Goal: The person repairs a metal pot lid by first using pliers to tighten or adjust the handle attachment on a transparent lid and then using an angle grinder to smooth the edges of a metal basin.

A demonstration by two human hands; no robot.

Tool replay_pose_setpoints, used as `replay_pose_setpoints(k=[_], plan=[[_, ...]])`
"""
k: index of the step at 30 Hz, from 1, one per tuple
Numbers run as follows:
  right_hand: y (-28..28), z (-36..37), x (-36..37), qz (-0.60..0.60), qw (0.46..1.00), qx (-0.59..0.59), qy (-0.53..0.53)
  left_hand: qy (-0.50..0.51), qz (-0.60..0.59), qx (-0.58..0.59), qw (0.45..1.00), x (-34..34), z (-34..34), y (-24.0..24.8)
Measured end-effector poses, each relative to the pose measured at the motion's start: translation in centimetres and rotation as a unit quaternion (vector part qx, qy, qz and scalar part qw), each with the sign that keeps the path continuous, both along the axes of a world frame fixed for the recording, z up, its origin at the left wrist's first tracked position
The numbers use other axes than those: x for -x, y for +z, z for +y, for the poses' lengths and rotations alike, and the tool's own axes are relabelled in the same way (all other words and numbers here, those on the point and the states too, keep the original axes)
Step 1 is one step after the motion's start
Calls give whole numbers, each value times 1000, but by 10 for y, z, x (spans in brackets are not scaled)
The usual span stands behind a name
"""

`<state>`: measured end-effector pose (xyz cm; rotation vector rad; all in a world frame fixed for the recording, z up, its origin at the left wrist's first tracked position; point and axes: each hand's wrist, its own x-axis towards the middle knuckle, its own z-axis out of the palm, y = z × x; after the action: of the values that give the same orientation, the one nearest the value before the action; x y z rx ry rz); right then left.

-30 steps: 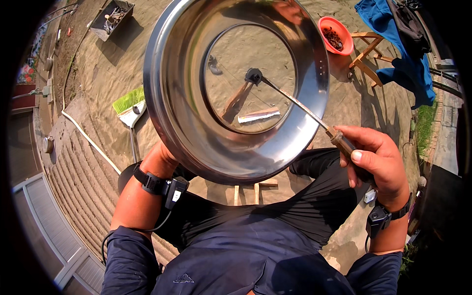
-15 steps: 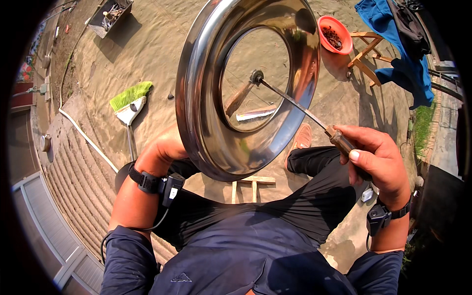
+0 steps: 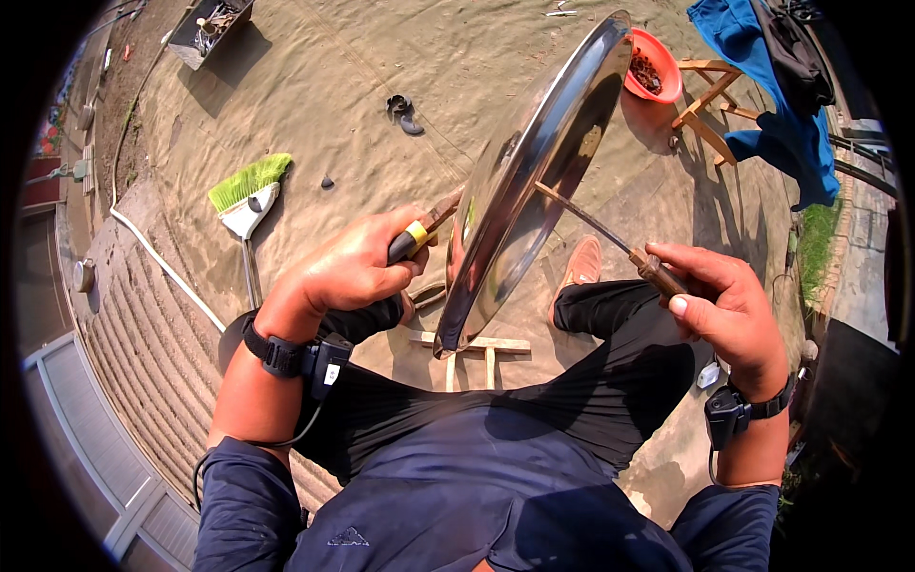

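A shiny metal pot lid (image 3: 498, 214) with a see-through centre stands tilted, nearly edge-on, between my hands. My left hand (image 3: 353, 267) is closed round a black-and-yellow-handled tool (image 3: 410, 240). Its rusty flat metal part reaches toward the lid's outer side, and its end is hidden there, so its exact kind is unclear. On the other side my right hand (image 3: 734, 296) grips the brown handle of a screwdriver (image 3: 610, 238) with thumb and fingers. The screwdriver's tip meets the middle of the lid's inner side.
Black broken pieces (image 3: 405, 114) lie on the ground cloth beyond the lid. A green-bristled broom (image 3: 250, 195) rests at left, near a metal tool box (image 3: 210, 33). At right are a red bowl (image 3: 658, 62) and a wooden stand (image 3: 710, 105) with blue cloth (image 3: 777, 153). A wooden frame (image 3: 491, 345) sits between my legs.
The lid has turned from facing me to nearly edge-on, uncovering my left hand and its tool, and the black pieces on the ground. My right hand keeps its hold on the screwdriver.
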<state>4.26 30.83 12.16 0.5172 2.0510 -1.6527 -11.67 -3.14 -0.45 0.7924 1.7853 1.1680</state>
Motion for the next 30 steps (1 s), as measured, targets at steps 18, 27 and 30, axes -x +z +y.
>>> replay_pose_setpoints(k=[18,27,30], plan=[[-27,6,-3,-30,999,17,34,-4,47,-1,999,-10,-8,-8],[-36,6,-3,27,995,-29,91,3,36,21,999,-13,-11,-12],[-50,5,-8,80,992,-35,93,7,45,3,999,-15,-12,-19]])
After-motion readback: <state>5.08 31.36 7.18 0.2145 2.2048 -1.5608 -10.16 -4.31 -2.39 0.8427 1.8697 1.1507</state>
